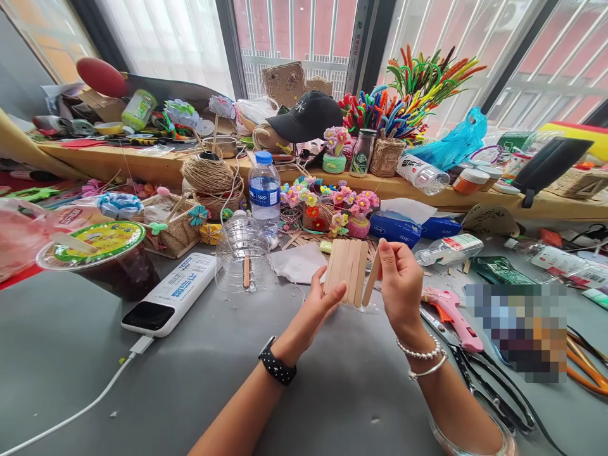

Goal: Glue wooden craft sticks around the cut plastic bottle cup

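My left hand [323,303] grips a panel of popsicle sticks [346,269], several laid side by side and held upright above the table. Its thumb lies across the panel's lower front. Between the thumb and fingers of my right hand [401,278] is a single popsicle stick [372,282], slightly tilted, close to the panel's right edge. A narrow gap shows between the two at the top. Just right of my right hand lies a pink glue gun [453,313]. A clear plastic bottle piece [244,256] with a stick on it stands left of my left hand.
A white power bank [171,294] with a cable and a lidded drink cup [104,256] occupy the left side. Black-handled scissors [489,386] lie at right. Behind are a water bottle [265,196], twine [211,177], fuzzy flowers [363,206] and a crowded wooden shelf [304,180].
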Action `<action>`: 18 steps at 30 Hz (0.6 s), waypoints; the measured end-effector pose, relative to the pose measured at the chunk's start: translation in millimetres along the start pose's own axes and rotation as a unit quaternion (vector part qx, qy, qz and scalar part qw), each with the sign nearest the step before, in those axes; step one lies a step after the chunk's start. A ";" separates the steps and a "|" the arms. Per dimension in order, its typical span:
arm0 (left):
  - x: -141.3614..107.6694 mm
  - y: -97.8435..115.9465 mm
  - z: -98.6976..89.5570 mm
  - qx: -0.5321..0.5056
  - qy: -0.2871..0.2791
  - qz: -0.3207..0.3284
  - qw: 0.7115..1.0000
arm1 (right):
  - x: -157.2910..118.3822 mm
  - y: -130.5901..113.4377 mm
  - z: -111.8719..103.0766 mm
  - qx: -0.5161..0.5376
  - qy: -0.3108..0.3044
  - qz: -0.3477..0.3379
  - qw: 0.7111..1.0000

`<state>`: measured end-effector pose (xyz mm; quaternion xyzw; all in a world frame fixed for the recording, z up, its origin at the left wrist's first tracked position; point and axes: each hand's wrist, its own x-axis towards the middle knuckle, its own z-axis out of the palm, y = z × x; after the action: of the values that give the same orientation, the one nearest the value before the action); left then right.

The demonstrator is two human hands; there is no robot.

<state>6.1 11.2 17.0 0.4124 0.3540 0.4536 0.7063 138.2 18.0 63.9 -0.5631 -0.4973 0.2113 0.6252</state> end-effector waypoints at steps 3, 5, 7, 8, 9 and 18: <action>-6.5 3.7 5.2 -0.039 -0.043 -0.026 0.998 | -1.0 0.4 1.3 0.003 0.040 0.004 0.999; -9.3 5.3 8.8 -0.074 -0.065 -0.038 0.994 | -1.9 1.0 2.3 0.000 0.060 -0.004 0.998; -11.0 5.8 12.7 -0.104 -0.063 -0.035 0.992 | -2.7 1.5 3.0 -0.005 0.074 -0.017 0.997; -11.7 5.8 14.6 -0.111 -0.053 -0.031 0.992 | -3.1 1.6 3.2 -0.009 0.080 -0.024 0.996; -12.4 5.6 16.4 -0.114 -0.042 -0.025 0.992 | -3.5 1.5 3.5 -0.013 0.084 -0.030 0.996; -15.2 4.8 28.2 -0.086 -0.002 0.081 0.993 | -8.2 -3.3 7.0 -0.016 0.114 -0.083 0.990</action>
<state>23.9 -9.2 34.8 0.3786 0.2775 0.5368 0.7011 127.9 13.8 62.8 -0.5500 -0.4714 0.0856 0.6840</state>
